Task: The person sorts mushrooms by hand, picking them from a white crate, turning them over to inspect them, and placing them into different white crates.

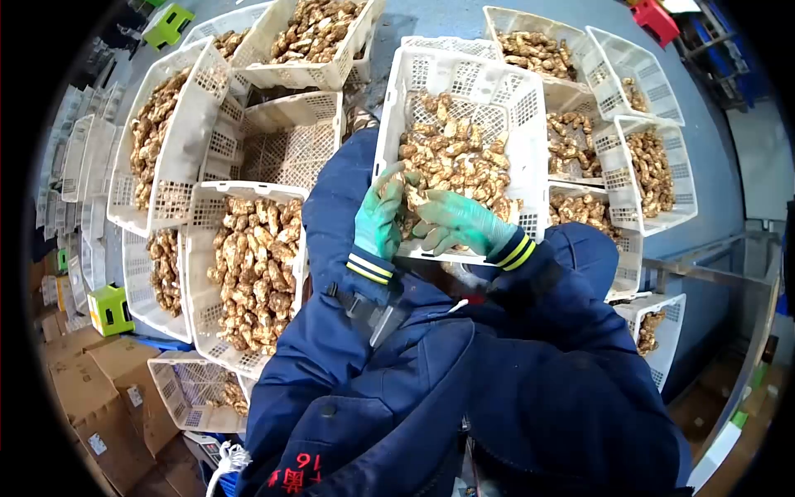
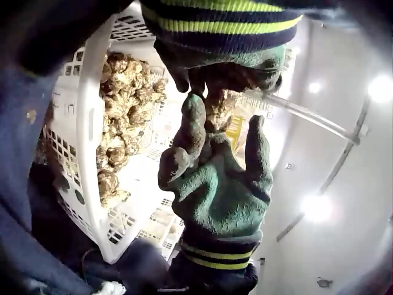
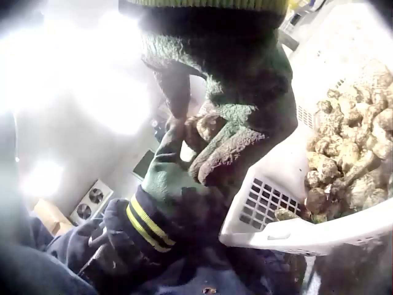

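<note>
In front of the body, the gloved left hand curls its fingers round a brown-and-white mushroom. From the other side the gloved right hand pinches the same piece, its fingertips close to the left hand's. The left wrist view has the mushroom between the left hand and the right hand. Fingers partly cover the mushroom in the right wrist view. Both hands are over the near end of a white crate, where many similar mushrooms lie in a heap.
Several white crates of mushrooms stand on both sides, including a full one at the left. A crate beyond it looks mostly bare inside. Cardboard boxes lie at lower left, and a metal frame stands at right.
</note>
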Demonstrator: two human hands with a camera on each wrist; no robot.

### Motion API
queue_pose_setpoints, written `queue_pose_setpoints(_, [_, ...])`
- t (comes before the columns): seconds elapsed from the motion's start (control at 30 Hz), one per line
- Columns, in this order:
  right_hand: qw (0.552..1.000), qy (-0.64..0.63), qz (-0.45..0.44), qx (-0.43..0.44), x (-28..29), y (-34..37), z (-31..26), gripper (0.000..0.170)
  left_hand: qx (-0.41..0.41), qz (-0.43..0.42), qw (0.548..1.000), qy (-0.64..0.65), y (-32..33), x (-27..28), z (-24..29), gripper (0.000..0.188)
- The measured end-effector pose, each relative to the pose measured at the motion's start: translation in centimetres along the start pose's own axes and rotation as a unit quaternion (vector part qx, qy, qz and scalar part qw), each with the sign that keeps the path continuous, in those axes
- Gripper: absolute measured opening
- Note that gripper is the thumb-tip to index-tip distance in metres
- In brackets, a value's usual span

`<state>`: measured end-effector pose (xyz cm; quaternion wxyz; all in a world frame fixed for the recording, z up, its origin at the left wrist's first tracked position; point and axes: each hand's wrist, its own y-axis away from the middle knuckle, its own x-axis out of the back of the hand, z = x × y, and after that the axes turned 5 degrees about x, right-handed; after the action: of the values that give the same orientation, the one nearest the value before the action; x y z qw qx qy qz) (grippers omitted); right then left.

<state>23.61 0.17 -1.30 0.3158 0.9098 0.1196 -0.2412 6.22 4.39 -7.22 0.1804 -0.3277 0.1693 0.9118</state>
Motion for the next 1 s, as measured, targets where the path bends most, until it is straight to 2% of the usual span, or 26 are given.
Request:
queue_pose_setpoints(0.07, [0.994,0.095,-0.003,0.053,-0.5,-0.9,1.5,0.059,-0.016,-0.023,1.0,0.007,0.0,0.2,0.1,0.05])
queue_pose_setpoints(0.1, [0.988,0.105,0.068,0.085,-1.0,-1.4,2.4,0.059,0.019,0.011,0.998,0.051,0.0,-0.1,0.2,0.051])
queue_pose_setpoints(0.13, [0.981,0.144,0.1,0.084,-0.8,-2.1,2.6,0.048,0.028,0.013,0.999,0.011,0.2,-0.3,0.5,0.058])
queue_pose_setpoints(0.2, [0.986,0.143,0.068,0.052,-0.4,-1.4,0.7,0.034,0.035,0.053,0.995,0.072,0.4,-1.7,1.0,0.063])
queue_pose_setpoints(0.27, [0.997,0.014,0.001,0.08,1.4,-0.7,1.0,0.027,0.061,0.029,0.99,0.121,0.2,-1.1,1.2,0.067])
queue_pose_setpoints(0.3, [0.999,-0.009,0.019,0.051,2.0,-0.6,0.8,0.025,0.064,-0.027,0.983,0.169,-0.1,-0.3,0.5,0.066])
queue_pose_setpoints(0.33, [0.995,-0.088,-0.012,0.05,2.7,-0.7,1.1,0.023,0.088,-0.079,0.975,0.19,0.1,-0.5,0.9,0.061])
queue_pose_setpoints(0.4, [0.981,-0.186,-0.048,0.029,3.8,-0.9,2.0,0.022,0.1,-0.05,0.99,0.089,0.9,-1.7,0.7,0.054])
queue_pose_setpoints(0.47, [0.977,-0.196,-0.08,0.013,3.3,-0.7,1.7,0.023,0.116,-0.051,0.987,0.099,1.0,-1.0,-0.9,0.046])
queue_pose_setpoints(0.5, [0.975,-0.201,-0.096,0.006,3.1,-0.7,1.6,0.023,-0.022,-0.138,0.973,-0.186,1.0,-0.3,0.3,0.036])
queue_pose_setpoints(0.57, [0.986,-0.138,-0.096,0.009,3.0,-0.7,1.8,0.024,0.002,-0.129,0.972,-0.197,1.1,-0.8,1.2,0.032])
queue_pose_setpoints(0.6, [0.99,-0.106,-0.094,0.011,3.0,-0.7,1.8,0.024,0.16,-0.033,0.983,0.079,1.3,-2.2,0.8,0.034])
queue_pose_setpoints(0.63, [0.993,-0.058,-0.097,0.03,3.4,-1.2,2.3,0.025,0.136,-0.028,0.987,0.077,1.5,-2.6,1.0,0.035])
queue_pose_setpoints(0.7, [0.996,0.051,-0.012,0.075,3.3,-1.3,2.3,0.026,0.086,-0.018,0.993,0.073,1.7,-3.1,1.3,0.038])
queue_pose_setpoints(0.73, [0.989,0.106,0.03,0.096,3.2,-1.4,2.2,0.026,0.066,-0.013,0.997,0.022,1.5,-2.4,1.1,0.048])
queue_pose_setpoints(0.8, [0.967,0.168,0.176,0.077,2.1,-0.9,0.5,0.024,0.075,0.053,0.994,-0.051,1.2,-1.2,0.3,0.06])
queue_pose_setpoints(0.87, [0.938,0.121,0.167,0.279,2.2,-1.0,0.2,0.028,0.038,0.07,0.994,-0.074,1.1,-0.9,-0.5,0.063])
queue_pose_setpoints(0.9, [0.872,0.276,0.196,0.354,2.0,-1.1,-0.4,0.033,0.021,0.078,0.993,-0.085,1.0,-0.9,-0.7,0.064])
queue_pose_setpoints(0.93, [0.867,0.272,0.179,0.378,1.6,-1.1,-0.8,0.037,0.024,0.082,0.993,-0.086,1.0,-1.0,-0.8,0.064])
queue_pose_setpoints(1.0, [0.872,0.295,0.174,0.35,-0.5,0.1,-1.9,0.032,0.03,0.091,0.992,-0.088,0.9,-1.0,-0.9,0.065])
